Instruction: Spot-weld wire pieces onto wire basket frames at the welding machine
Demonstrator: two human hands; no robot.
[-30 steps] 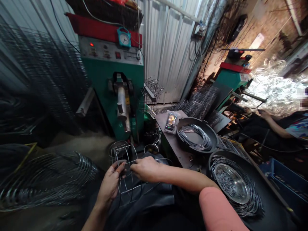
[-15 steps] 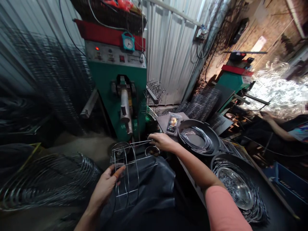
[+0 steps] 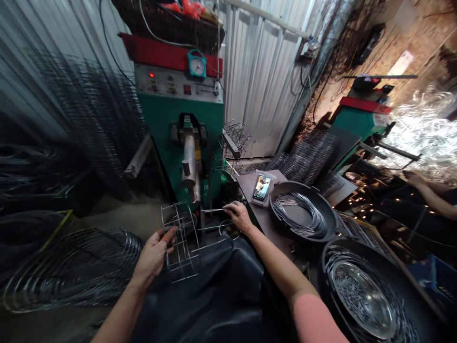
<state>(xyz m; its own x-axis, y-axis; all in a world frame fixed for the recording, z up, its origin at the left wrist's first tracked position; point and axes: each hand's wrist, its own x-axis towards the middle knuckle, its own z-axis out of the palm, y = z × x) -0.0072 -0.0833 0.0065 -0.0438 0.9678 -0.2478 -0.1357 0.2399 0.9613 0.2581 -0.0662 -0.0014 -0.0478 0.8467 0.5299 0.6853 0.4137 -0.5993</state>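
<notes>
My left hand (image 3: pixel 157 252) is closed around the side of a small wire rack (image 3: pixel 183 255), a frame of thin bent and crossing rods held over my dark apron (image 3: pixel 214 290). To the right of the rack, the fingers of my right hand (image 3: pixel 238 216) pinch a thin metal rod (image 3: pixel 213 210) that points left towards it. Whether this rod touches the rack cannot be made out. Below my right fingers is a wire ring (image 3: pixel 229 229). The metal arm (image 3: pixel 189 159) of a green machine (image 3: pixel 153 114) stands just beyond both hands.
A phone (image 3: pixel 262 187) lies on the side table, near a black pan (image 3: pixel 273 205) of wire hoops. A second pan holds a metal bowl (image 3: pixel 383 324) of small pieces. Stacked wire frames (image 3: pixel 82 271) stand left. At far right, a co-worker's arm (image 3: pixel 433 197) appears beside flying sparks.
The rack has shifted slightly left and up with my left hand. My right hand has dropped slightly, and its rod now shows apart from the rack. Sparks have appeared near the co-worker.
</notes>
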